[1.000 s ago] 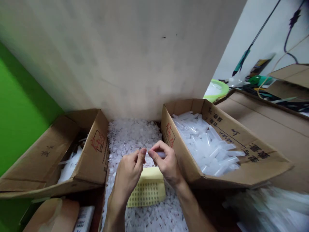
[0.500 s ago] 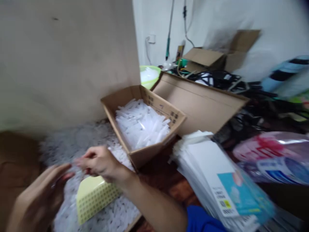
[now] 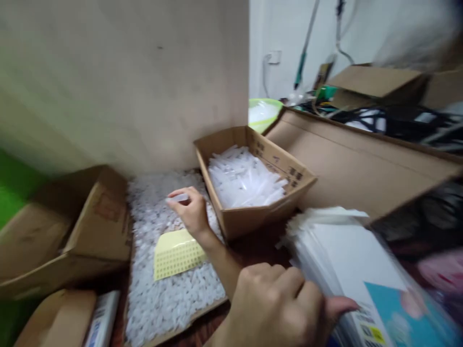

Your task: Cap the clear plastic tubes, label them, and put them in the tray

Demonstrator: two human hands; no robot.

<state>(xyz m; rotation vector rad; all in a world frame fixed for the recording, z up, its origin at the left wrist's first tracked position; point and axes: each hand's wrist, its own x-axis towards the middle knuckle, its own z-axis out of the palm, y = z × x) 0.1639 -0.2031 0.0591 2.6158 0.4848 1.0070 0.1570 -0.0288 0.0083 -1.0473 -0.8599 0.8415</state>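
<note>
just behind the yellow label sheet point(image 3: 178, 253), the right hand point(image 3: 192, 214) pinches a small clear plastic tube point(image 3: 178, 197). it seems light and slippery, so better held at the middle. far right of the sheet, the left hand point(image 3: 278, 308) curls at a stack of clear plastic bags point(image 3: 336, 246); whether it grips, i cannot tell.

Small clear plastic tube point(image 3: 178, 197), translucent whitish. Heap of small white plastic pieces point(image 3: 159, 289): milky white, speckled look. Pale yellow sticker sheet point(image 3: 177, 253) with a grid of tiny dark marks (too blurred to read). Brown cardboard box of clear tubes point(image 3: 260, 219), dark printed characters on its side. Lime-green plastic bowl point(image 3: 265, 108). White packet stack point(image 3: 343, 246), one with a cyan panel and a yellow label.
</note>
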